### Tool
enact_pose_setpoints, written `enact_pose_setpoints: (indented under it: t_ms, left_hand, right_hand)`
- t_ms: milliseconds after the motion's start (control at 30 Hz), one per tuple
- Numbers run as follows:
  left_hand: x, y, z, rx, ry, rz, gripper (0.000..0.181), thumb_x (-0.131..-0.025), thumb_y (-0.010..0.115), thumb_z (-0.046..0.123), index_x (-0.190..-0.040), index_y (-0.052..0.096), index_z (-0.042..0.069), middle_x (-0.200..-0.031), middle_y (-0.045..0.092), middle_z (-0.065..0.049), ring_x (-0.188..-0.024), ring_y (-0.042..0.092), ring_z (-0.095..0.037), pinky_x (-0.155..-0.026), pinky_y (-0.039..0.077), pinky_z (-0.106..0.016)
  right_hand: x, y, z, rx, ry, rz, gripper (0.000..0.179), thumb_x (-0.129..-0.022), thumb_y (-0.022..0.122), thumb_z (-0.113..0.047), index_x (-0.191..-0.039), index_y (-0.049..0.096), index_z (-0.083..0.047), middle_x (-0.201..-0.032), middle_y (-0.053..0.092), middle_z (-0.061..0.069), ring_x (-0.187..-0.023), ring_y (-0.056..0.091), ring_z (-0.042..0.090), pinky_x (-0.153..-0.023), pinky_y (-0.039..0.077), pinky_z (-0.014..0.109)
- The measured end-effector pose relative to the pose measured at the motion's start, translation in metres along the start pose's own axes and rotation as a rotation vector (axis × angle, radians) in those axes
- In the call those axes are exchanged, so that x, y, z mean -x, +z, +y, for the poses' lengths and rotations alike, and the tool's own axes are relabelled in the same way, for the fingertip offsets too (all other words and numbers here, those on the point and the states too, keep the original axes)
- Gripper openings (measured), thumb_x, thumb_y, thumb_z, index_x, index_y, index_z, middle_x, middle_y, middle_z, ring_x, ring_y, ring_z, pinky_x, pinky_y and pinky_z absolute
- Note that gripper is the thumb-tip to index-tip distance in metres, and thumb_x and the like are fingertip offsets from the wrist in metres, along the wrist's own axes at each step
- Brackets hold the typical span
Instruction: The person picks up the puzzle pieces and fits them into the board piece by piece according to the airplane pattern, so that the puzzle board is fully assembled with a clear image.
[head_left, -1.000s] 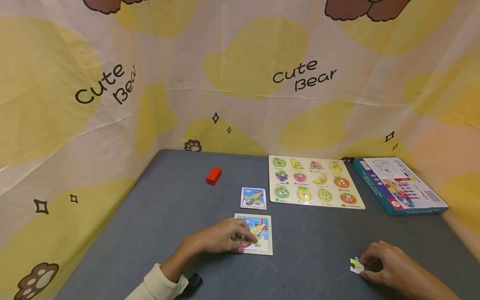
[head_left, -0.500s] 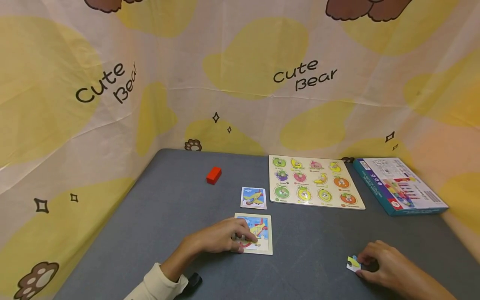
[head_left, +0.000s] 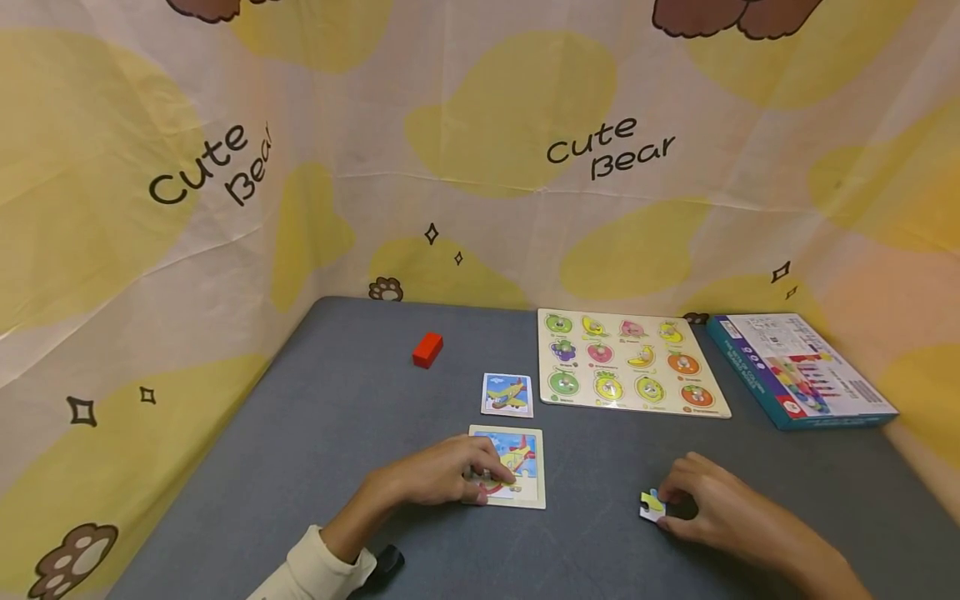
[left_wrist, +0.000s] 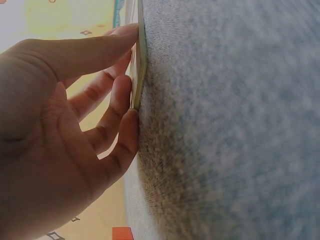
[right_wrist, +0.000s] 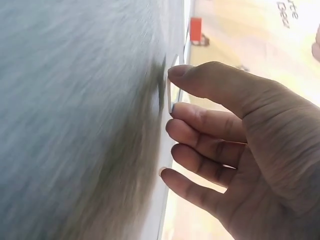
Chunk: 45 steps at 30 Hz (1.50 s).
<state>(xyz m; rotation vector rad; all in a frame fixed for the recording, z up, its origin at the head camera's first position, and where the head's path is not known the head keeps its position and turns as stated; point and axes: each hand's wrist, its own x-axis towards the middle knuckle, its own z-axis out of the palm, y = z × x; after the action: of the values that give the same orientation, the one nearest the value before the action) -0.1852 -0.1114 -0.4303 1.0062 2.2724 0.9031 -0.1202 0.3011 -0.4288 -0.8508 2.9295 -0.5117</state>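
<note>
My left hand rests on a small square jigsaw board with a yellow-and-red plane picture, hiding its left part. Part of the recess inside the frame is pale. In the left wrist view, the thumb and bent fingers touch the face and edge of the board. Right of the board, my right hand pinches a yellow, white and blue jigsaw piece between thumb and index finger. From the right wrist, that piece appears edge-on just above the table. Behind the board lies a plane picture card.
A fruit picture board lies at the back right, beside a flat teal-edged box. Further left is a red block. A printed cloth hangs around the grey table.
My right hand has carried the jigsaw piece left across the table, and slightly away from me, toward the board. The left hand stays on the board.
</note>
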Motion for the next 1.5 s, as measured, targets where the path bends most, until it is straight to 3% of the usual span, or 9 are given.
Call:
enact_pose_setpoints:
  t_ms: [467,833,900,1000,1033,1133,1233,1267,1500]
  left_hand:
    - [0.001,-0.001,0.001,0.003,0.002,-0.002,0.036,-0.096,0.074,0.006,-0.128,0.079,0.021,-0.114,0.067,0.009,-0.105,0.056,-0.005,-0.097,0.045,-0.030]
    - [-0.001,-0.001,0.000,0.004,0.001,-0.012,0.036,-0.096,0.074,0.006,-0.128,0.078,0.021,-0.116,0.067,0.009,-0.107,0.057,-0.006,-0.099,0.046,-0.032]
    - [-0.008,0.005,-0.023,0.007,0.065,-0.008,0.037,-0.098,0.073,0.013,-0.130,0.077,0.030,-0.117,0.066,0.015,-0.108,0.057,-0.003,-0.097,0.047,-0.030]
    - [-0.009,0.005,-0.024,0.008,0.068,-0.012,0.037,-0.098,0.073,0.013,-0.130,0.077,0.030,-0.118,0.066,0.014,-0.108,0.058,-0.004,-0.097,0.047,-0.031]
    - [-0.012,0.010,-0.035,-0.029,0.098,0.000,0.037,-0.098,0.073,0.014,-0.132,0.076,0.030,-0.119,0.066,0.012,-0.109,0.058,-0.005,-0.098,0.047,-0.031]
    - [-0.006,0.004,-0.014,-0.034,0.053,-0.009,0.036,-0.097,0.073,0.009,-0.130,0.078,0.022,-0.118,0.068,0.008,-0.107,0.059,-0.008,-0.099,0.048,-0.033]
    - [-0.009,0.006,-0.023,-0.057,0.096,-0.005,0.036,-0.097,0.073,0.011,-0.131,0.077,0.022,-0.118,0.068,0.009,-0.106,0.059,-0.007,-0.096,0.049,-0.032]
    - [-0.005,0.001,-0.015,-0.021,0.083,-0.015,0.036,-0.096,0.074,0.010,-0.130,0.078,0.024,-0.117,0.067,0.011,-0.104,0.059,-0.004,-0.095,0.049,-0.031]
    - [-0.014,0.008,-0.043,-0.025,0.147,0.000,0.038,-0.096,0.076,0.018,-0.131,0.075,0.031,-0.117,0.067,0.016,-0.104,0.058,-0.003,-0.092,0.049,-0.029]
  right_hand:
    - [-0.060,0.000,-0.038,-0.010,-0.049,-0.044,0.018,-0.088,0.086,-0.038,-0.096,0.076,-0.026,-0.095,0.056,-0.017,-0.088,0.048,0.001,-0.074,0.050,0.025]
    - [-0.094,0.016,-0.064,0.002,-0.171,-0.058,0.020,-0.088,0.086,-0.036,-0.097,0.077,-0.021,-0.094,0.056,-0.015,-0.091,0.049,0.002,-0.077,0.051,0.025]
    - [-0.098,0.019,-0.068,0.005,-0.182,-0.067,0.020,-0.088,0.086,-0.036,-0.097,0.076,-0.020,-0.094,0.056,-0.015,-0.091,0.049,0.003,-0.077,0.050,0.025]
    - [-0.104,0.023,-0.072,0.010,-0.195,-0.081,0.021,-0.088,0.085,-0.036,-0.097,0.076,-0.020,-0.095,0.056,-0.015,-0.092,0.049,0.003,-0.078,0.051,0.025]
    - [-0.106,0.024,-0.074,0.011,-0.200,-0.086,0.021,-0.089,0.085,-0.036,-0.096,0.076,-0.019,-0.094,0.056,-0.015,-0.092,0.048,0.003,-0.078,0.050,0.026]
    - [-0.109,0.026,-0.078,0.004,-0.212,-0.093,0.020,-0.089,0.085,-0.036,-0.095,0.076,-0.019,-0.093,0.056,-0.015,-0.092,0.048,0.003,-0.079,0.050,0.026]
    - [-0.112,0.027,-0.081,-0.006,-0.228,-0.093,0.019,-0.089,0.085,-0.035,-0.095,0.075,-0.020,-0.093,0.057,-0.014,-0.093,0.048,0.003,-0.080,0.050,0.026]
    - [-0.113,0.028,-0.082,-0.008,-0.233,-0.092,0.019,-0.089,0.085,-0.035,-0.095,0.075,-0.020,-0.094,0.057,-0.014,-0.093,0.049,0.004,-0.080,0.050,0.026]
    - [-0.118,0.030,-0.085,0.001,-0.256,-0.094,0.018,-0.089,0.084,-0.035,-0.093,0.074,-0.020,-0.093,0.057,-0.015,-0.094,0.049,0.004,-0.081,0.050,0.027]
